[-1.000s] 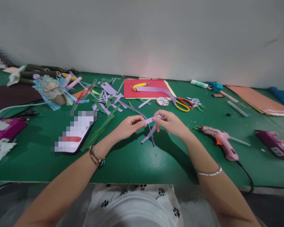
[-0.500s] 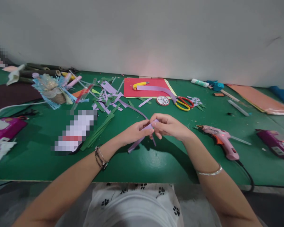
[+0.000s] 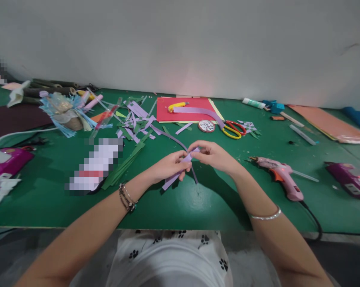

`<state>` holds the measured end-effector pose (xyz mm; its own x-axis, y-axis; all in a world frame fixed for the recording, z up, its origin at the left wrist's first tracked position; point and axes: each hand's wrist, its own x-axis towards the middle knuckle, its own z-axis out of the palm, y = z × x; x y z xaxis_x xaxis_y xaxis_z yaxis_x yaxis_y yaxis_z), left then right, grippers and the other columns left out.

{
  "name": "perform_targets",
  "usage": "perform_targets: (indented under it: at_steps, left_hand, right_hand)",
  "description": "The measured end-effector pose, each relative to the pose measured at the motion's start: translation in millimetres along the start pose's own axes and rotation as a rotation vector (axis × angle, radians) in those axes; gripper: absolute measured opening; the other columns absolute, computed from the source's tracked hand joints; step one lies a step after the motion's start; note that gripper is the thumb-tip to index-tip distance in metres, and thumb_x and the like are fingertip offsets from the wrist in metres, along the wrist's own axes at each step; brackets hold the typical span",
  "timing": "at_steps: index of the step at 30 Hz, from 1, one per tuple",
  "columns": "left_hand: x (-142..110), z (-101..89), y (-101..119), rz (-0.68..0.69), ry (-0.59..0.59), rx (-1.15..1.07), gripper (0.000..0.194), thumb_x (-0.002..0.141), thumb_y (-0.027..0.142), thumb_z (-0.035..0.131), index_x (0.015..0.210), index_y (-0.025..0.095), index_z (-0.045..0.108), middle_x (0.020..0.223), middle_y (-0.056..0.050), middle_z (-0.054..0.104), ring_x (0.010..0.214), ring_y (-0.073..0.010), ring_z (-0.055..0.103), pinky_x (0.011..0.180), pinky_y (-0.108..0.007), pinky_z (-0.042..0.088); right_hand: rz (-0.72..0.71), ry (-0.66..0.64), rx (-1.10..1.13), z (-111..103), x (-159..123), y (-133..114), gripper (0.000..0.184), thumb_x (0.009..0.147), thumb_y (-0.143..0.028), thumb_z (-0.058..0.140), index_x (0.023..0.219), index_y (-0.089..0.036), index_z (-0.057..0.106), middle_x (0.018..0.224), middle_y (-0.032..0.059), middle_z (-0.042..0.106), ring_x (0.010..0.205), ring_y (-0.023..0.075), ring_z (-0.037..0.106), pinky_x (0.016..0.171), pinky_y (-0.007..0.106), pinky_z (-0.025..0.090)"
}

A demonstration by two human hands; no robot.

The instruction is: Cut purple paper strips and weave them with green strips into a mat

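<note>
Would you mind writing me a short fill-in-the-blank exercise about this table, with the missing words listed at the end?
1. The strip held in the left hand and the right hand is ____, not green.
2. The yellow cutter lies on a ____ sheet.
3. The scissors have one red handle and one ____ handle.
4. The pink glue gun lies on the person's ____ side.

Missing words: purple; red; yellow; right.

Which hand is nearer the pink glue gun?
Right. The right hand is left of the pink glue gun, not touching it; the left hand is farther left. Both hold a purple strip.
</note>
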<state>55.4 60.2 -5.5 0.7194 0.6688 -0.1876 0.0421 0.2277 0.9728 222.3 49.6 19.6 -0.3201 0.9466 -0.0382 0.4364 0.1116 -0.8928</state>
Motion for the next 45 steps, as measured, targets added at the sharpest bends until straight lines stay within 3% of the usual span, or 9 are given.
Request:
perform_targets:
  at_steps: [4, 8, 14, 19, 23, 26, 28, 33, 45]
  left_hand:
    - [1, 0.7, -1, 0.013, 0.042, -0.043, 0.015, 0.075, 0.023, 0.055, 0.08, 0.017, 0.042, 0.052, 0.01, 0.039, 0.037, -0.001, 0.034, 0.039, -0.014, 0.028]
    - [2, 0.4, -2, -0.007, 0.014, -0.015, 0.013, 0.076, 0.024, 0.053, 0.077, 0.017, 0.042, 0.05, 0.011, 0.032, 0.038, -0.0013, 0.027, 0.038, -0.014, 0.024]
    - [3, 0.5, -3, -0.014, 0.07, 0.183, 0.017, 0.07, 0.024, 0.059, 0.08, 0.017, 0.048, 0.065, 0.006, 0.042, 0.045, -0.0024, 0.035, 0.04, -0.015, 0.032]
    - [0, 0.6, 0, -0.087, -0.024, -0.129, 0.021, 0.079, 0.037, 0.052, 0.084, 0.017, 0.048, 0.055, 0.008, 0.038, 0.039, -0.0025, 0.032, 0.039, -0.016, 0.034]
    - [-1, -1.3, 3, -0.199, -0.104, -0.294, 0.039, 0.086, 0.048, 0.033, 0.077, 0.015, 0.051, 0.061, 0.002, 0.047, 0.048, -0.0071, 0.048, 0.044, -0.021, 0.044]
    - [-1, -1.1, 6, -0.25, -0.037, -0.307, 0.024, 0.084, 0.036, 0.047, 0.077, 0.014, 0.051, 0.078, -0.002, 0.055, 0.068, -0.0118, 0.058, 0.053, -0.024, 0.049]
    - [-2, -0.5, 7, -0.259, -0.022, -0.268, 0.012, 0.08, 0.025, 0.055, 0.084, 0.015, 0.05, 0.086, -0.004, 0.057, 0.075, -0.0135, 0.06, 0.056, -0.025, 0.049]
    - [-3, -3.0, 5, -0.22, -0.121, -0.14, 0.015, 0.077, 0.018, 0.055, 0.09, 0.016, 0.048, 0.085, -0.003, 0.059, 0.066, -0.0109, 0.06, 0.057, -0.025, 0.049]
    - [2, -22.8, 7, -0.023, 0.178, 0.317, 0.013, 0.077, 0.021, 0.046, 0.085, 0.016, 0.055, 0.062, 0.005, 0.048, 0.048, -0.0051, 0.043, 0.045, -0.017, 0.034]
  right_hand:
    - [0.011, 0.124, 0.081, 4, 3, 4, 0.034, 0.067, -0.03, 0.06, 0.096, -0.016, 0.05, 0.061, -0.0063, 0.048, 0.05, 0.006, 0.041, 0.045, 0.02, 0.031]
    - [0.051, 0.116, 0.208, 7, 3, -1, 0.026, 0.07, -0.035, 0.057, 0.088, -0.016, 0.052, 0.069, -0.0023, 0.054, 0.05, 0.0053, 0.045, 0.047, 0.02, 0.037]
    - [0.039, 0.13, 0.232, 11, 2, -6, 0.022, 0.073, -0.036, 0.053, 0.083, -0.016, 0.054, 0.061, -0.0042, 0.051, 0.047, 0.005, 0.045, 0.047, 0.02, 0.039]
    - [-0.01, 0.185, 0.254, 7, 3, -1, 0.012, 0.069, -0.024, 0.055, 0.078, -0.017, 0.052, 0.057, -0.0063, 0.048, 0.049, 0.0058, 0.047, 0.051, 0.021, 0.04]
    - [-0.015, 0.213, 0.293, 5, 4, 4, 0.014, 0.069, -0.022, 0.055, 0.082, -0.018, 0.052, 0.057, -0.0071, 0.047, 0.051, 0.0061, 0.047, 0.053, 0.022, 0.04]
    - [-0.003, 0.227, 0.324, 5, 5, 5, 0.015, 0.069, -0.021, 0.054, 0.084, -0.019, 0.051, 0.059, -0.0069, 0.047, 0.052, 0.0061, 0.047, 0.054, 0.022, 0.04]
    - [-0.001, 0.233, 0.335, 5, 5, 5, 0.015, 0.069, -0.021, 0.054, 0.084, -0.019, 0.051, 0.06, -0.0067, 0.048, 0.053, 0.006, 0.047, 0.055, 0.022, 0.04]
    - [-0.05, 0.308, 0.3, 4, 6, 4, 0.014, 0.069, -0.019, 0.053, 0.082, -0.018, 0.052, 0.056, -0.0076, 0.047, 0.051, 0.0059, 0.046, 0.053, 0.021, 0.039]
    - [-0.072, 0.499, 0.132, -6, 10, 13, 0.007, 0.064, -0.015, 0.055, 0.07, -0.018, 0.053, 0.057, -0.0057, 0.05, 0.049, 0.0066, 0.047, 0.05, 0.023, 0.038]
